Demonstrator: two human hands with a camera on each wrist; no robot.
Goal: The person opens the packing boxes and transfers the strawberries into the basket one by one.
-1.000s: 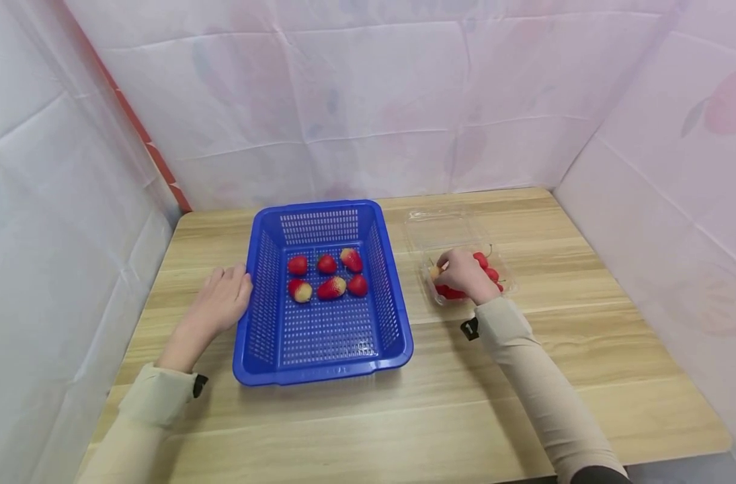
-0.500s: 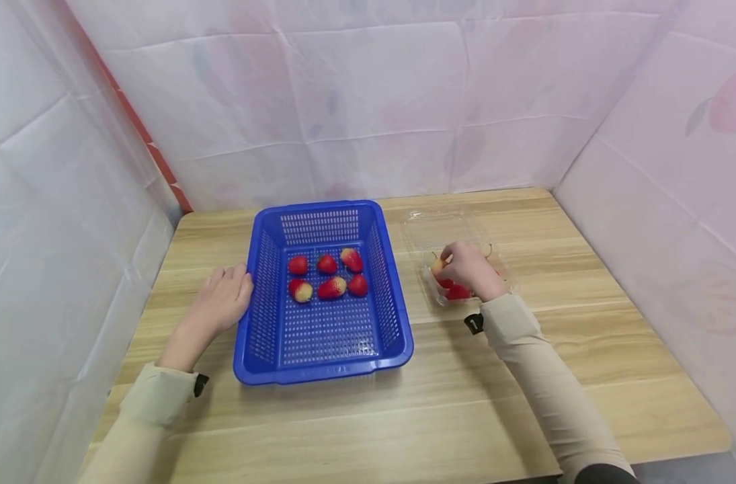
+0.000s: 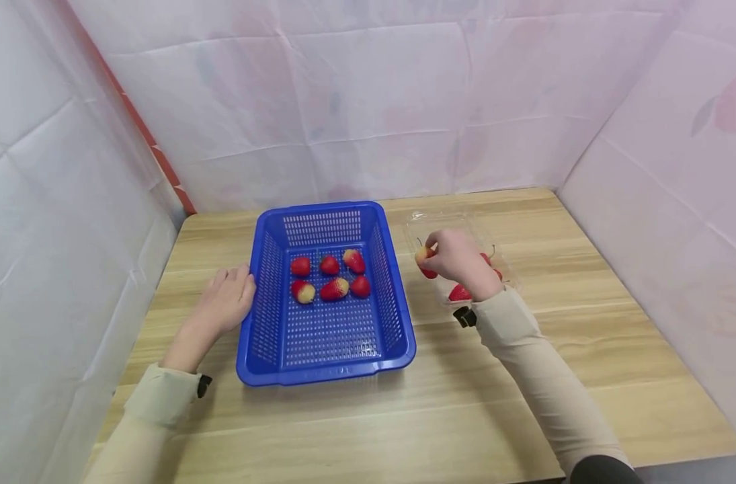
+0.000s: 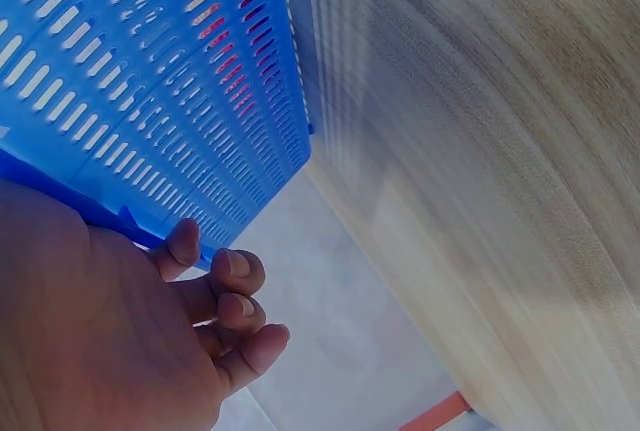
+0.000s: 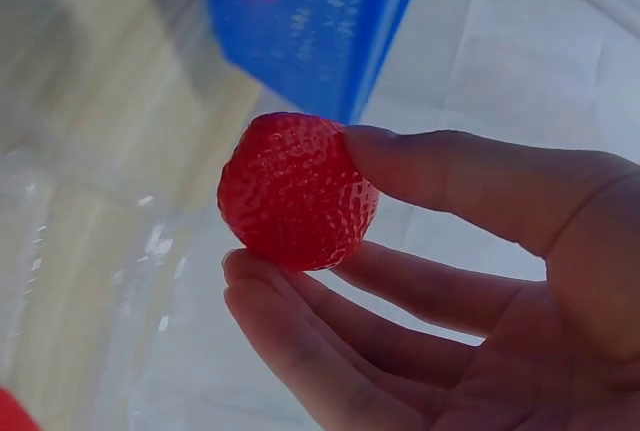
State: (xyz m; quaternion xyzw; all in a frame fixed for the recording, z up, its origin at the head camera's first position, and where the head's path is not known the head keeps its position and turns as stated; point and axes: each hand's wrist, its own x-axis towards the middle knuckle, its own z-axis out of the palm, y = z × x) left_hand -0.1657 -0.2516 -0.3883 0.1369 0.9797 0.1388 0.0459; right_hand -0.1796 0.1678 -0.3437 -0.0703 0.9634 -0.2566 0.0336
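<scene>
My right hand (image 3: 458,255) pinches a red strawberry with a pale yellow end (image 3: 424,257) between thumb and fingertips. In the right wrist view its dimpled red side (image 5: 295,191) faces the camera. Under and behind that hand lies a clear plastic clamshell box (image 3: 443,222), lid folded back, with more red fruit (image 3: 460,293) partly hidden by the hand. My left hand (image 3: 225,299) rests at the left rim of a blue plastic basket (image 3: 325,372), fingers loosely bent in the left wrist view. Several strawberries (image 3: 334,289) lie in two rows inside the basket.
The wooden table (image 3: 355,430) carries both containers, the basket left of the clamshell. White printed sheets (image 3: 368,101) stand behind the table and along both sides. Thin stems stick up from fruit at the box's right side.
My right hand has lifted the strawberry from among the fruit in the clamshell and moved slightly left with it. My left hand has stayed at the basket rim.
</scene>
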